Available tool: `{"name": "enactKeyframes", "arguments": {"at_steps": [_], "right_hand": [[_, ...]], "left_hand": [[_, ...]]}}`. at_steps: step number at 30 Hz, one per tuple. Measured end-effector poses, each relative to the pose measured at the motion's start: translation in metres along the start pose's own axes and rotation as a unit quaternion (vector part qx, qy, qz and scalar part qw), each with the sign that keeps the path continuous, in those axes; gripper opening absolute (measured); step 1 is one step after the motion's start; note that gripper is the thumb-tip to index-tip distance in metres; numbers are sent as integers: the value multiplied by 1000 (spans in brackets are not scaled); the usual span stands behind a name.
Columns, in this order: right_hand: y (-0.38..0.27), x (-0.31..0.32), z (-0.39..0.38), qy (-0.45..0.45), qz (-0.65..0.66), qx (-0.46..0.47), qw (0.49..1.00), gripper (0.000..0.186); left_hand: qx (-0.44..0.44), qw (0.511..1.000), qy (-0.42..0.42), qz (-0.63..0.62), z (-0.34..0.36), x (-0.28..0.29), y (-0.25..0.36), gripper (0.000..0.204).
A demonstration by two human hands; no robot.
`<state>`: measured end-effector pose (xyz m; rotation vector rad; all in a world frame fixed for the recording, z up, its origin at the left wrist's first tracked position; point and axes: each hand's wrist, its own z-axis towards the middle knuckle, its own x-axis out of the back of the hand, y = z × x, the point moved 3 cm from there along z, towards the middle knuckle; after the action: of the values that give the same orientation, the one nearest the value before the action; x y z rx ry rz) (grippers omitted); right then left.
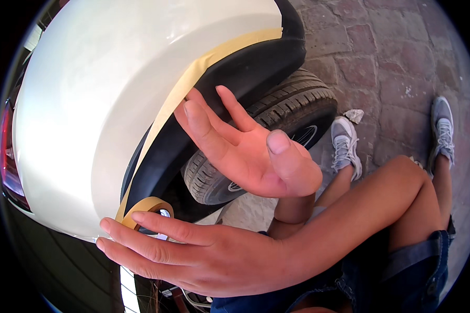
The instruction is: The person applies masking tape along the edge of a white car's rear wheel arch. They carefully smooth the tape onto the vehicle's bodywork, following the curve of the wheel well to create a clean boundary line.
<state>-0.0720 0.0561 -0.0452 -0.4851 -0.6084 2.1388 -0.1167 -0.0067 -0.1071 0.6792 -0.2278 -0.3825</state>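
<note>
Straight to the left hand: open, palm up, fingers loosely bent, closed on nothing, in front of the black arch trim. Up at its fingertips, the strip of masking tape, very close (touching or not, can't tell from here). Now down to the right hand: back showing, fingers reaching long past the tape roll at the strip's lower end. Thumb hidden, so can't tell whether clamped on the roll or merely against it. No contact between the two hands, but a crossing further back, right forearm in front of left forearm.

Along the tape, then: laid, by the look of it, from the upper corner of the white body panel down its curved edge to about mid-arch. Below that, apparently off the panel's edge and hanging loose to the roll. So, judging from this: upper stretch down, lower stretch not yet, strip seemingly not yet cut.

Further out: a tyre behind the trim, a red lamp at the panel's far edge, then paving with a grey-and-white shoe, a pale stone just beside it.

Brands, labels, writing: nothing readable.
</note>
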Motion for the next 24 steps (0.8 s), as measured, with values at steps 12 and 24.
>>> {"name": "enactKeyframes", "arguments": {"at_steps": [12, 24], "right_hand": [[24, 18, -7, -137, -171, 139, 966, 52], [22, 18, -41, -202, 88, 198, 955, 29]], "left_hand": [[2, 1000, -6, -7, -1, -14, 1, 91], [12, 998, 5, 57, -9, -2, -2, 89]]}}
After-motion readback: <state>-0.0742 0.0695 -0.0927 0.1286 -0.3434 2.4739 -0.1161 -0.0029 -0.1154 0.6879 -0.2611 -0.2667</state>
